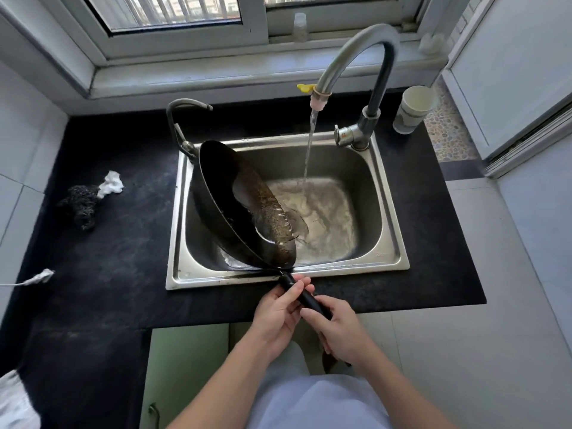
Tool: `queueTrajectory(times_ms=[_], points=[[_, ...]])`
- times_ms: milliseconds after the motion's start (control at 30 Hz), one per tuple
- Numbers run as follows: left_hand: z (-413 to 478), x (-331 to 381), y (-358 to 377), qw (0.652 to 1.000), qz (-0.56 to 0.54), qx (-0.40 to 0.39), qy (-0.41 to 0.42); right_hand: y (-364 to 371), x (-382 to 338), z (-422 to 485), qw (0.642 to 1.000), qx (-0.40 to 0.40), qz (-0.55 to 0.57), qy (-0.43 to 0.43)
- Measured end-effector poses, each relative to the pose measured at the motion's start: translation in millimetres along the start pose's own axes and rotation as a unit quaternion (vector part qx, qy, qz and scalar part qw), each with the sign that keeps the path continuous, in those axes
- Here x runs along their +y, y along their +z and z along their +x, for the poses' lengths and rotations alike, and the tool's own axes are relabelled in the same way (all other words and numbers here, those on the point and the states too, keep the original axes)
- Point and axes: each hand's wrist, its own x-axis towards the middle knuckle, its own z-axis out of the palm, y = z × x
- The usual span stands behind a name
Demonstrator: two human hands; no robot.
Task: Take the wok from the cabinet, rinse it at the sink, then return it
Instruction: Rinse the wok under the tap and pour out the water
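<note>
Left grip (278,308) and right grip (337,329) both curl round the black cylindrical handle (305,297), at the sink's front rim. Wok (244,205): dark, round, brown-crusted inside, tipped on edge in the left half of the steel sink (223,278), pouring out. Rinse looks near done. Stream (310,140) from curved metal tap (382,85) misses it. Next: drain, close tap, cabinet.

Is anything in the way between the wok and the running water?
Nothing visible. The tilted wok leans at the left of the sink; the water stream falls to its right, only open basin between.
</note>
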Motion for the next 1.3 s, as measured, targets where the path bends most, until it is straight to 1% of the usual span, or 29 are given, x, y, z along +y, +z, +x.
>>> queueTrajectory(times_ms=[333, 633, 767, 1067, 1200, 1300], points=[[-5, -4, -5, 0.999, -0.040, -0.010, 0.001, -2, -3, -5, 0.999, -0.038, 0.037, -0.003], [-5, 2, -3, 0.999, -0.001, -0.036, -0.005, -5, -1, -3, 0.995, -0.057, 0.086, 0.007], [-4, -2, -2, 0.998, -0.013, -0.057, 0.005, -7, -2, -1, 0.994, -0.059, 0.087, 0.009], [1, -4, -1, 0.999, 0.029, -0.030, 0.032, -8, -9, -1, 0.989, -0.073, 0.128, 0.031], [3, -1, 1, 0.998, 0.039, -0.030, 0.036, -6, -10, 0, 0.984, -0.070, 0.154, 0.046], [4, 0, 4, 0.999, 0.020, -0.045, 0.020, -8, -10, 0, 0.982, -0.073, 0.167, 0.051]])
